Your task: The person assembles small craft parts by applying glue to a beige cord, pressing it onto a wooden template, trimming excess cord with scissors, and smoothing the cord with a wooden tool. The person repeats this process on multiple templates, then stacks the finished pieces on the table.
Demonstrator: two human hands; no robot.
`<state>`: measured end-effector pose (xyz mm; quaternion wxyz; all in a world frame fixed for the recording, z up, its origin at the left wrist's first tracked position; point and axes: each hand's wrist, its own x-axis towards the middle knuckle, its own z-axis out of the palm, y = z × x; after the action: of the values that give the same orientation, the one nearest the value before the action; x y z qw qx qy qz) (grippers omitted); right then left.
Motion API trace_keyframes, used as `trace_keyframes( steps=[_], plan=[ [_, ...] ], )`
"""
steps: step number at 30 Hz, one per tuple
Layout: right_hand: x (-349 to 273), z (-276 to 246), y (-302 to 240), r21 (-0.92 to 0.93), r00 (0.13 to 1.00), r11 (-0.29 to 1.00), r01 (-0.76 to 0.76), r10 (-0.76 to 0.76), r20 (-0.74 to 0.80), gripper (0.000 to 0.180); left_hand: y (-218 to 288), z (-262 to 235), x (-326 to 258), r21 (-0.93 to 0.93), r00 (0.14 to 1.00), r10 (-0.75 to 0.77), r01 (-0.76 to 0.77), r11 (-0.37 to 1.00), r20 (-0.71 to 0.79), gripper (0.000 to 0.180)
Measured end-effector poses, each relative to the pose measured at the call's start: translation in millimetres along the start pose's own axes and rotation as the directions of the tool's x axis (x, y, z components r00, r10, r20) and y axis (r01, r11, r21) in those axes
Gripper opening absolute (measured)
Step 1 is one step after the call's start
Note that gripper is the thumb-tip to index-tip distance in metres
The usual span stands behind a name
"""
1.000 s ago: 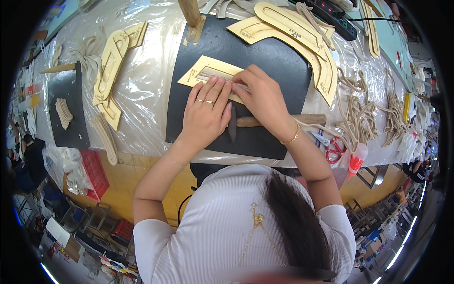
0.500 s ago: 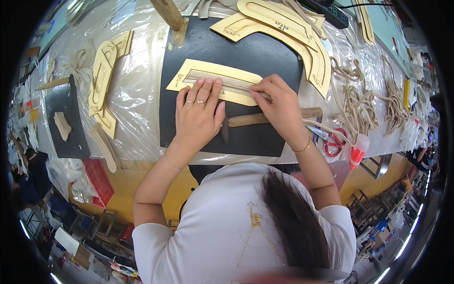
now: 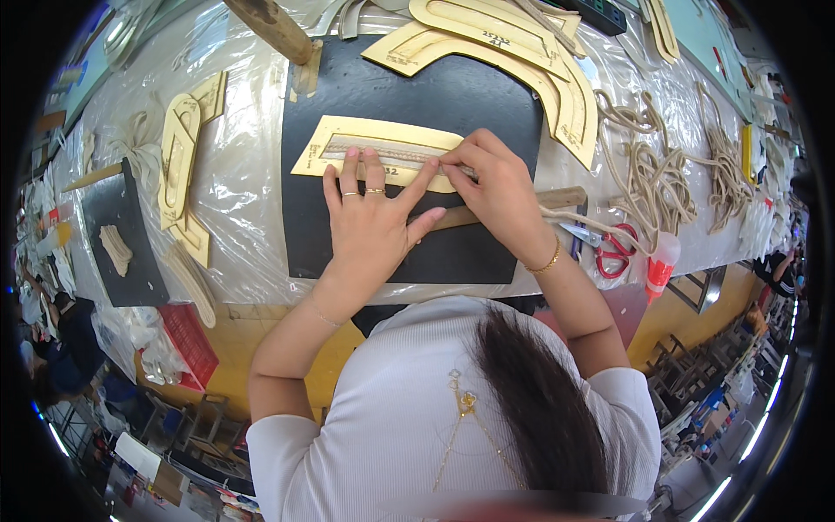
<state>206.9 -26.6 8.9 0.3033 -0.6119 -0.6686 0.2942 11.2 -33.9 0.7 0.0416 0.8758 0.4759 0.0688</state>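
On a black mat [image 3: 417, 87] lies a pale yellow template [image 3: 315, 155] with a long slot, and a beige braided strip [image 3: 391, 159] rests in the slot. My left hand [image 3: 370, 213] lies with spread fingers, its fingertips on the strip and the index finger reaching toward my right hand. At the slot's right end my right hand [image 3: 497, 187] pinches the strip, thumb and fingers closed; its very end is hidden beneath them. Under both hands runs a hammer's wooden handle [image 3: 557, 201]; the left thumb is close to it, the hammer's head largely covered.
Curved yellow templates [image 3: 565, 109] overlap the mat's far right corner. More templates [image 3: 178, 165] lie left. A wooden post [image 3: 274, 30] stands at the back. Tangled beige cord [image 3: 652, 187], red-handled scissors [image 3: 615, 250] and a red-white bottle [image 3: 663, 265] are at right. A smaller black board [image 3: 130, 222] lies left.
My left hand has spread, its index finger and thumb stretching rightward. My right hand has shifted slightly left along the strip. The whole view has moved a little.
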Motion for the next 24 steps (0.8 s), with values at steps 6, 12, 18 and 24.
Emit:
trace_keyframes(
  steps=[6, 12, 18, 24],
  plan=[
    [-4, -8, -1, -0.023, 0.998, 0.998, -0.058, 0.058, 0.013, 0.010, 5, -6, 6, -0.011, 0.999, 0.005, -0.004, 1.000, 0.044, 0.066],
    [-3, -4, 2, -0.099, 0.999, 0.995, -0.014, 0.017, 0.029, 0.009, 5, -22, 15, 0.003, 0.992, -0.016, 0.016, 1.000, 0.124, 0.055],
    [-19, -31, -9, -0.261, 0.982, 0.956, 0.132, -0.161, -0.095, 0.016, -7, -19, 68, -0.235, 0.993, 0.085, -0.064, 0.970, 0.078, 0.049],
    [-94, -96, -7, -0.158, 0.978, 0.974, -0.163, 0.181, 0.108, 0.014, -24, -22, 106, -0.390, 0.940, 0.197, -0.077, 0.918, 0.279, 0.043]
  ],
)
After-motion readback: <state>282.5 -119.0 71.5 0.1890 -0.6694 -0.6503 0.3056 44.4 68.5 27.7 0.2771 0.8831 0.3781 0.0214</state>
